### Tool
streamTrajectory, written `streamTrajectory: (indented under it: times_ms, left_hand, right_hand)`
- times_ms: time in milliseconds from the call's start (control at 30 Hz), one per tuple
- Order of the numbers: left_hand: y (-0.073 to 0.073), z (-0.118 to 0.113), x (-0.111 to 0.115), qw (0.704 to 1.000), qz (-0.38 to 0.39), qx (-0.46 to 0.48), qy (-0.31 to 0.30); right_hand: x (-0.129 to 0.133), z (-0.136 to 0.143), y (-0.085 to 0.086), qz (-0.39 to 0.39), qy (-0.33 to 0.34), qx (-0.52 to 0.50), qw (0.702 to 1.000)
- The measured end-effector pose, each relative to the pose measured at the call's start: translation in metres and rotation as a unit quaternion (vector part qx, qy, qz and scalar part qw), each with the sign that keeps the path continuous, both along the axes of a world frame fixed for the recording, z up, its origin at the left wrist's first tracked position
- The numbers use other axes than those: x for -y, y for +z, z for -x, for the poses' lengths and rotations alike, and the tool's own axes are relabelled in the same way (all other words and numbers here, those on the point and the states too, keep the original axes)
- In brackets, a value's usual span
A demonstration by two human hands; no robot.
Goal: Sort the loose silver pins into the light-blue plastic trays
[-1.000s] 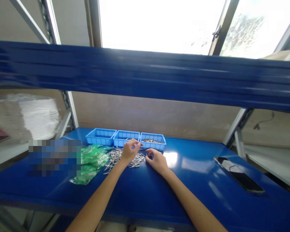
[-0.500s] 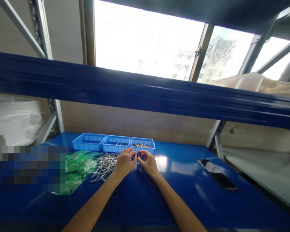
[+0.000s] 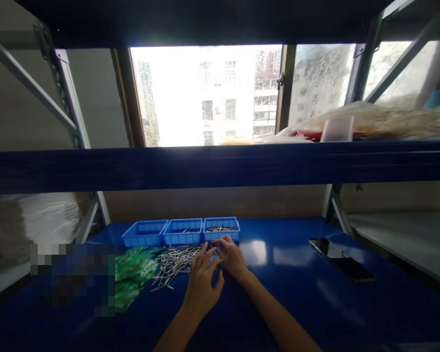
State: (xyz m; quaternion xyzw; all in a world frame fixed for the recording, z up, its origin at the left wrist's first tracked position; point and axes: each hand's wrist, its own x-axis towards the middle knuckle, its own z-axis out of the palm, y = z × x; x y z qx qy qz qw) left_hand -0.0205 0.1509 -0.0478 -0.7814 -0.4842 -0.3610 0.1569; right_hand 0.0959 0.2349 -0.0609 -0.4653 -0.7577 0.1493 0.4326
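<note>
left hand (image 3: 202, 282): leaning in at the heap's near right side, thumb and fingers standing apart
right hand (image 3: 233, 258): reaching in before the right bin (image 3: 225, 236), fingertips bunching close; whether they are pinching a pin, cannot tell
pins (image 3: 176, 261): lying heaped on the table (image 3: 275, 303), before the middle bin (image 3: 179, 238)
bins: both holding some pins
green bags (image 3: 136, 269): lying left of the heap
phone (image 3: 342, 260): lying well apart, at right

The left hand (image 3: 202, 286) hides part of the rod pile (image 3: 176, 261), and whether the right hand (image 3: 231, 256) pinches a rod is too small to tell. A pixelated patch (image 3: 73, 278) covers the bags' (image 3: 135, 271) left side; the bottom edge cuts both forearms (image 3: 278, 310).
</note>
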Motion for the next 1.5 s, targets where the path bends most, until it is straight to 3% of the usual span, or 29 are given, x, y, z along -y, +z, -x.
streamTrajectory:
  times_ms: [133, 333, 433, 700, 967, 1167, 1367, 1500]
  left_hand:
    - [-0.007, 0.005, -0.01, 0.995, 0.006, 0.054, 0.08]
    - [-0.021, 0.005, -0.016, 0.989, 0.005, 0.042, 0.139]
    - [-0.02, 0.003, -0.016, 0.983, 0.024, 0.028, 0.181]
    - [-0.014, -0.002, -0.003, 0.966, 0.07, 0.002, 0.248]
    - [-0.017, -0.003, 0.021, 0.953, 0.149, 0.005, 0.265]
    - [-0.023, -0.001, 0.017, 0.958, 0.177, -0.002, 0.226]
    - [-0.016, 0.002, 0.024, 0.991, 0.128, -0.046, 0.002]
    - [-0.004, 0.002, 0.021, 0.997, 0.08, -0.001, -0.016]
  right_hand:
    - [-0.006, -0.002, -0.006, -0.007, -0.048, -0.053, 0.997]
    - [-0.025, -0.011, -0.019, 0.075, -0.023, -0.175, 0.981]
    - [-0.025, -0.016, -0.019, 0.072, -0.015, -0.199, 0.977]
    - [0.003, -0.026, -0.021, 0.077, -0.041, -0.125, 0.988]
    - [0.025, -0.039, -0.012, 0.084, -0.051, -0.106, 0.989]
    - [0.026, -0.041, -0.014, 0.098, -0.034, -0.094, 0.99]
    - [0.022, -0.04, -0.013, 0.106, -0.007, -0.081, 0.991]
    - [0.022, -0.039, -0.006, 0.131, -0.011, -0.079, 0.988]
